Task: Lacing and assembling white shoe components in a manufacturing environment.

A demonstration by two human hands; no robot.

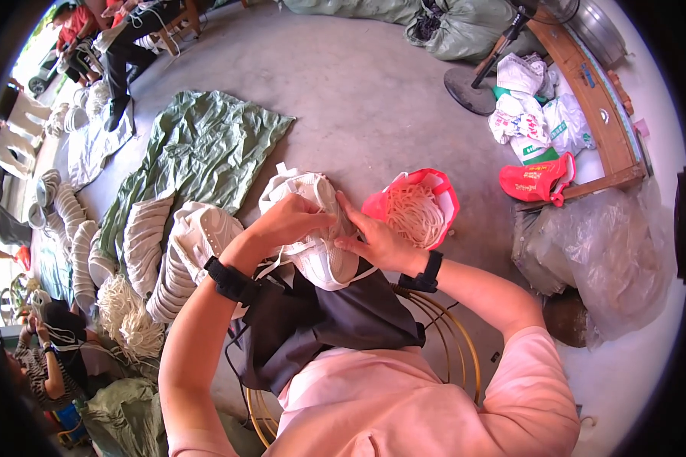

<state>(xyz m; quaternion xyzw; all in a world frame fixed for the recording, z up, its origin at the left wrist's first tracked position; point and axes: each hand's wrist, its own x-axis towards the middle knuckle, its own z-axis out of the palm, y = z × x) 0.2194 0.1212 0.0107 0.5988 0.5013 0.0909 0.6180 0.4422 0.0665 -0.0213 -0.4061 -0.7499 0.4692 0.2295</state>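
Note:
On my lap, over dark cloth, lies a cream-white shoe [326, 263] with loose white laces trailing from it. My left hand [293, 221] is closed in a pinch above the shoe's lacing area; whatever sits between the fingertips is too small to make out. My right hand [385, 242] grips the shoe's right side, thumb nearer me and index finger stretched along the upper. Just beyond the right hand, a red bag [443, 184] with a white inside holds a heap of pale laces [415, 213]. Left of the shoe, another cream shoe upper [209, 228] rests against the stacks.
Nested stacks of cream shoe uppers [146, 240] and a bundle of white laces [126, 312] lie at left. Beyond is a crumpled green sheet [206, 137]. At right are plastic bags [522, 114], a red bag [537, 179] and clear plastic [602, 259]. Other people sit at far left.

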